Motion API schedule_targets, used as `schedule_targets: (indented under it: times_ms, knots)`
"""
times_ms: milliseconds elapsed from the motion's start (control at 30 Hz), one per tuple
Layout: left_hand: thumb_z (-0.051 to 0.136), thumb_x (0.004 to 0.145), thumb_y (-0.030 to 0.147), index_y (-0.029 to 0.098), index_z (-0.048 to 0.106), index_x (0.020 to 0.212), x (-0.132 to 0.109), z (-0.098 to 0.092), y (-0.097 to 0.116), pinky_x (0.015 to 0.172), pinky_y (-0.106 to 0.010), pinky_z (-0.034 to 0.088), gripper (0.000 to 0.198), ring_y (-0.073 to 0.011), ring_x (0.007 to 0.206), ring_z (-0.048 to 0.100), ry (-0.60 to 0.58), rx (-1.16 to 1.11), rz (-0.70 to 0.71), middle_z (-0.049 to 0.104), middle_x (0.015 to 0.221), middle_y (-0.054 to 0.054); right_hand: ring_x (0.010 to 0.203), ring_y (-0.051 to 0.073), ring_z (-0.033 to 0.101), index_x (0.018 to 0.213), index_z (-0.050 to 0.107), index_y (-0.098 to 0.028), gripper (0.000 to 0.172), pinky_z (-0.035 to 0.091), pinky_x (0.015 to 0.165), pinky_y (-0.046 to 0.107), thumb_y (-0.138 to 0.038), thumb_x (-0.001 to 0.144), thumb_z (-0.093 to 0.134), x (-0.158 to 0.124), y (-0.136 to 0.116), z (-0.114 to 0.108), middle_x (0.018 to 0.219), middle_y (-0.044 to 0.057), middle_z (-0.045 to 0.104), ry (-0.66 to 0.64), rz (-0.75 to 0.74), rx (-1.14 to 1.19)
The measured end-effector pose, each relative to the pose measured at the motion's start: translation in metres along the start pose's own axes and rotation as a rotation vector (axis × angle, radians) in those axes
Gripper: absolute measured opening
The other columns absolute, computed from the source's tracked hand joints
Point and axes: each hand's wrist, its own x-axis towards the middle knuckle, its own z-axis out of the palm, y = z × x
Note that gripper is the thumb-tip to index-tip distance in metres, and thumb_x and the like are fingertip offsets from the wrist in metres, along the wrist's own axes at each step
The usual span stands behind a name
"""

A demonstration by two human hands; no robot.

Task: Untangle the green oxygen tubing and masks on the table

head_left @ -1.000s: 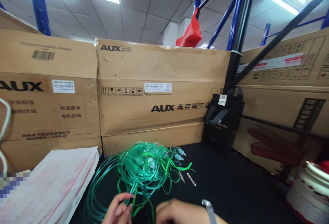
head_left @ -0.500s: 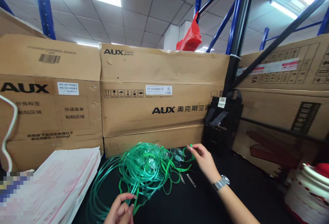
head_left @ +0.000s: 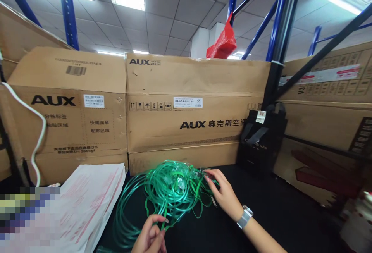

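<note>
A tangled pile of clear green tubing lies on the black table, with clear plastic masks among its coils. Flat green elastic straps trail from the pile's right side. At the near edge of the coils, my left hand pinches a green strap between thumb and fingers. My right hand, with a watch on the wrist, reaches to the pile's right end. Its fingers are bent and slightly apart by the masks and straps. A small metal strip lies partly hidden beside that hand.
Large cardboard boxes stand along the back. White printed sheets lie on the left, near a white cable. A black bag stands at the back right. A pale jar is at the right edge.
My right hand has moved left and down toward the pile, and the strap it held up no longer shows raised. My left hand still pinches its strap. The view has turned slightly left.
</note>
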Motion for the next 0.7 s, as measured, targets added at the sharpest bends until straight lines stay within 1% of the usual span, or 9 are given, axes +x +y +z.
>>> schedule_targets:
  times_ms: [133, 267, 333, 433, 467, 500, 567, 633, 700]
  knots:
    - [0.054, 0.063, 0.065, 0.019, 0.047, 0.091, 0.002, 0.000, 0.002, 0.034, -0.017, 0.025, 0.054, -0.0061, 0.031, 0.043, -0.014, -0.011, -0.010, 0.051, 0.042, 0.008, 0.093, 0.019, 0.053, 0.107, 0.052, -0.023, 0.023, 0.044, 0.082, 0.034, -0.025, 0.089, 0.038, 0.012, -0.029, 0.016, 0.098, 0.008, 0.055, -0.063, -0.112, 0.054]
    - [0.053, 0.065, 0.064, 0.019, 0.045, 0.093, 0.002, -0.001, 0.002, 0.032, -0.016, 0.025, 0.054, -0.0067, 0.030, 0.045, -0.014, -0.008, -0.010, 0.052, 0.042, 0.008, 0.089, 0.018, 0.054, 0.111, 0.050, -0.021, 0.026, 0.045, 0.080, 0.033, -0.028, 0.089, 0.038, 0.021, -0.046, 0.028, 0.097, 0.008, 0.054, -0.091, -0.111, 0.025]
    - [0.052, 0.066, 0.064, 0.019, 0.045, 0.093, 0.003, -0.001, 0.001, 0.031, -0.016, 0.025, 0.053, -0.0070, 0.030, 0.045, -0.017, -0.004, -0.008, 0.052, 0.043, 0.008, 0.082, 0.018, 0.055, 0.117, 0.046, -0.022, 0.033, 0.046, 0.075, 0.031, -0.035, 0.088, 0.041, 0.024, -0.053, 0.033, 0.092, 0.007, 0.054, -0.135, -0.085, -0.025]
    - [0.052, 0.065, 0.065, 0.019, 0.045, 0.092, 0.004, -0.002, -0.001, 0.031, -0.016, 0.026, 0.054, -0.0067, 0.030, 0.045, -0.017, 0.001, -0.005, 0.051, 0.042, 0.009, 0.075, 0.018, 0.057, 0.128, 0.036, -0.027, 0.049, 0.046, 0.067, 0.030, -0.043, 0.083, 0.047, 0.027, -0.064, 0.040, 0.092, 0.004, 0.055, -0.249, -0.049, -0.141]
    - [0.052, 0.065, 0.065, 0.019, 0.045, 0.092, 0.004, -0.002, -0.002, 0.032, -0.016, 0.026, 0.054, -0.0066, 0.029, 0.045, -0.016, 0.002, -0.005, 0.051, 0.042, 0.009, 0.075, 0.018, 0.058, 0.128, 0.036, -0.029, 0.049, 0.046, 0.066, 0.029, -0.042, 0.082, 0.048, 0.029, -0.068, 0.042, 0.094, 0.004, 0.055, -0.275, -0.033, -0.165]
    - [0.052, 0.065, 0.065, 0.019, 0.045, 0.092, 0.004, -0.002, -0.002, 0.032, -0.016, 0.027, 0.053, -0.0065, 0.029, 0.045, -0.016, 0.003, -0.006, 0.051, 0.042, 0.009, 0.076, 0.018, 0.058, 0.125, 0.040, -0.030, 0.045, 0.045, 0.066, 0.029, -0.040, 0.082, 0.049, 0.030, -0.070, 0.044, 0.098, 0.004, 0.055, -0.286, -0.014, -0.171]
    - [0.052, 0.065, 0.065, 0.019, 0.046, 0.092, 0.004, -0.002, -0.002, 0.031, -0.016, 0.026, 0.053, -0.0064, 0.029, 0.045, -0.017, 0.001, -0.003, 0.051, 0.042, 0.008, 0.076, 0.018, 0.059, 0.113, 0.050, -0.027, 0.033, 0.044, 0.066, 0.028, -0.034, 0.080, 0.051, 0.034, -0.072, 0.047, 0.100, 0.005, 0.056, -0.279, 0.030, -0.135]
    - [0.052, 0.065, 0.065, 0.019, 0.046, 0.092, 0.004, -0.002, -0.002, 0.031, -0.015, 0.025, 0.054, -0.0063, 0.029, 0.044, -0.017, -0.001, 0.001, 0.051, 0.042, 0.008, 0.071, 0.018, 0.059, 0.100, 0.052, -0.023, 0.025, 0.043, 0.064, 0.028, -0.030, 0.077, 0.053, 0.036, -0.070, 0.048, 0.090, 0.004, 0.058, -0.249, 0.072, -0.077]
    - [0.052, 0.066, 0.064, 0.019, 0.045, 0.092, 0.004, -0.002, -0.002, 0.031, -0.015, 0.025, 0.053, -0.0064, 0.029, 0.044, -0.016, -0.003, 0.008, 0.051, 0.042, 0.008, 0.063, 0.017, 0.057, 0.092, 0.047, -0.020, 0.018, 0.043, 0.060, 0.028, -0.027, 0.076, 0.051, 0.037, -0.065, 0.044, 0.075, 0.001, 0.057, -0.206, 0.107, -0.025]
